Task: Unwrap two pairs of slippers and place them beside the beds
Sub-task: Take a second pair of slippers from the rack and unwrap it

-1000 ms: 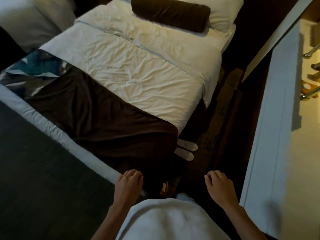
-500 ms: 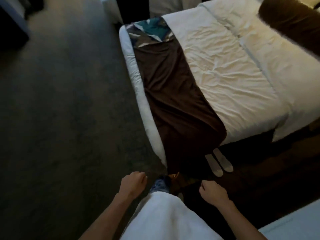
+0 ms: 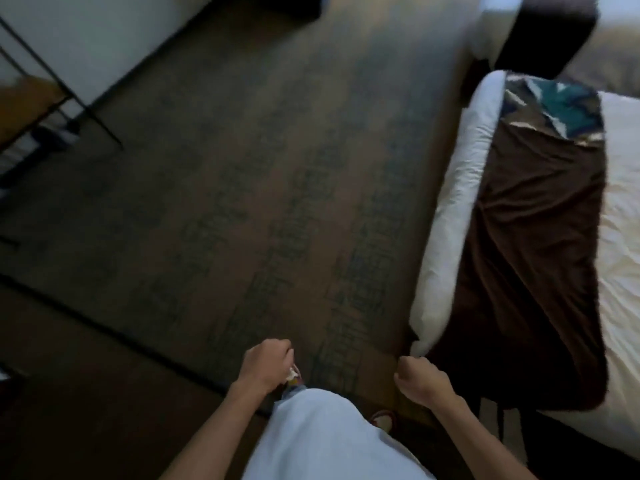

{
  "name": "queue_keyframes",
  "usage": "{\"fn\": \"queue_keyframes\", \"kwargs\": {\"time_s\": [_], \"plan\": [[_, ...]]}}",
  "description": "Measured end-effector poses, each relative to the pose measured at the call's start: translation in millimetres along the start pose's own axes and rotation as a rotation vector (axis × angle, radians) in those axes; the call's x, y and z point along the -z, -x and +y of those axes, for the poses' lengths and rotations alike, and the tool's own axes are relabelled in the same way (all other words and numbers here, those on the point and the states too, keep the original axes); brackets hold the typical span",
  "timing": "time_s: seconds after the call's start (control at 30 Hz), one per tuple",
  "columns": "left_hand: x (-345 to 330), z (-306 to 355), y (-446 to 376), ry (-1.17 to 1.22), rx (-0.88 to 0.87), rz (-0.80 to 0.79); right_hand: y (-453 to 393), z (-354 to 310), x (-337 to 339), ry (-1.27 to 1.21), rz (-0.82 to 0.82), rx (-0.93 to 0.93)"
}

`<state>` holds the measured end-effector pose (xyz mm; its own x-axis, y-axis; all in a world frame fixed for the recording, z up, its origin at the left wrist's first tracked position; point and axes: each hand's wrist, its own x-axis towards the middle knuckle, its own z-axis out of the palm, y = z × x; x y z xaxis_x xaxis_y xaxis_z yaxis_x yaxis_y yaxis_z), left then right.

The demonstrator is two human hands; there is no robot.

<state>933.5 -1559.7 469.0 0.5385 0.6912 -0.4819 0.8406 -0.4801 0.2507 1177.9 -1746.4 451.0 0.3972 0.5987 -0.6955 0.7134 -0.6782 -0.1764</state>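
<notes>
Standing on patterned carpet, a person is curling both hands, left hand and right hand, into empty fists; a bed is lying at three o'clock.

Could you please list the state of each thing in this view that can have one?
left hand: fingers curled, holding nothing
right hand: fingers curled, holding nothing
near bed: made, white cover lightly creased
brown runner: draped across the near bed's foot, hanging over its side
far bed: made, a dark runner across its foot
carpet: no slippers in view on it
</notes>
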Motion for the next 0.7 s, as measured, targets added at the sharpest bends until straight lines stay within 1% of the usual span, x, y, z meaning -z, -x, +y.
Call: {"fn": "queue_keyframes", "kwargs": {"time_s": [0.13, 0.23, 0.33, 0.47, 0.63, 0.7], "plan": [[17.7, -82.9, 2.6, 0.092, 0.128, 0.024, -36.1, -94.8, 25.5, 0.121, -0.034, 0.151], [23.9, -144.5, 1.8, 0.150, 0.227, -0.026, -60.7, -160.8, 36.8, 0.124, -0.050, 0.222], [31.3, -194.9, 5.2, 0.250, 0.338, -0.075, -82.4, -224.6, 48.6, 0.211, -0.042, 0.253], [40.6, -248.9, 8.2, 0.385, 0.455, -0.023, -105.3, -312.3, 63.8, 0.343, -0.040, 0.298], [59.9, -295.7, 2.7, 0.528, 0.526, 0.053, -139.4, -408.4, 69.2, 0.454, -0.057, 0.406], [68.4, -316.3, -4.5, 0.539, 0.563, 0.071, -157.2, -446.6, 71.2, 0.467, -0.064, 0.441]]}}
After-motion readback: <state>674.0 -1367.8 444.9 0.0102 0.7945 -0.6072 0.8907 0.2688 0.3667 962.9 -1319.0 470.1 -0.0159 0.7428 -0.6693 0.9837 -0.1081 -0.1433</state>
